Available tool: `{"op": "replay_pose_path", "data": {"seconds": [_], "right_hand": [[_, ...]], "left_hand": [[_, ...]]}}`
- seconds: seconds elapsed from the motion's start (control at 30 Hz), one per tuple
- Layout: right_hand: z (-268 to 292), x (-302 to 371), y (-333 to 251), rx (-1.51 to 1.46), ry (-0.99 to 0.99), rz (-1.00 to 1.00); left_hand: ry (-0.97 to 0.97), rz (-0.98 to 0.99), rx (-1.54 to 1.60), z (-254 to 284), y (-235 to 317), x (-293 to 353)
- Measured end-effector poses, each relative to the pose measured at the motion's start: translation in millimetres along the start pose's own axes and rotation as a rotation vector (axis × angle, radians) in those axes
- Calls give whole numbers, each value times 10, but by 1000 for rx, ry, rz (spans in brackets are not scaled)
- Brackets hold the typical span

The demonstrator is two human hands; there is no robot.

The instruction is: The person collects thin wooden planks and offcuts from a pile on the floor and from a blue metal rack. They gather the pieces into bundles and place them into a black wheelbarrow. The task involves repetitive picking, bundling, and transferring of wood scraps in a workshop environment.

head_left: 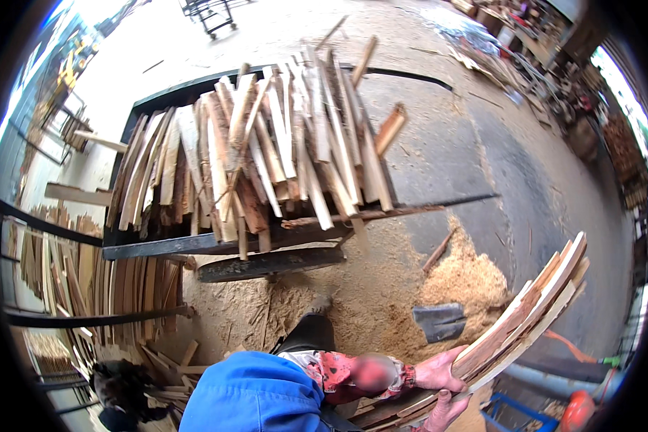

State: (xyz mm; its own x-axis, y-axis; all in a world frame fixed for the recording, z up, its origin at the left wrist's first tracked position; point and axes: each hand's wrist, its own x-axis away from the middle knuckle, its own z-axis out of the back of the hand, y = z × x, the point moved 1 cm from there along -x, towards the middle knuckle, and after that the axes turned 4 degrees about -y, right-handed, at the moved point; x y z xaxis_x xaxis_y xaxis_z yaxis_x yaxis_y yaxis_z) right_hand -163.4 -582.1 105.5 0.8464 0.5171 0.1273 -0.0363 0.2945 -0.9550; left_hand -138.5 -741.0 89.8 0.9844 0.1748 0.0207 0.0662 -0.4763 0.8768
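A bundle of long, narrow wood slats point(522, 320), some with bark edges, slants across the lower right. My left hand point(435, 370), at the end of a red patterned sleeve, is closed around the bundle from its upper side. Just below it my right hand point(446, 412) grips the same slats, its thumb against them. The bundle's lower end runs under my left forearm and out at the bottom edge. Blue cloth point(255, 396) covers part of the lower middle.
A black metal cart point(158, 250) carries a big heap of wood slats point(259, 144), with its wheel point(270, 265) nearest me. Sawdust point(468, 273) lies piled around a dark scoop-like piece point(439, 322). Stacked slats point(122, 295) stand left behind curved metal bars point(101, 317). A blue frame point(515, 414) sits lower right.
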Motion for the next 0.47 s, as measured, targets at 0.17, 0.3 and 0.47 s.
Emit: {"op": "replay_pose_path", "data": {"seconds": [0.17,0.3,0.47], "right_hand": [[-756,-525,-549,37,-275,88],[-1192,-765,-600,40,-434,128],[-1952,-790,-1012,-49,-829,182]], "left_hand": [[182,-68,66,646,533,166],[329,-160,166,1025,728,488],[642,-375,151,1280,1057,1078]]}}
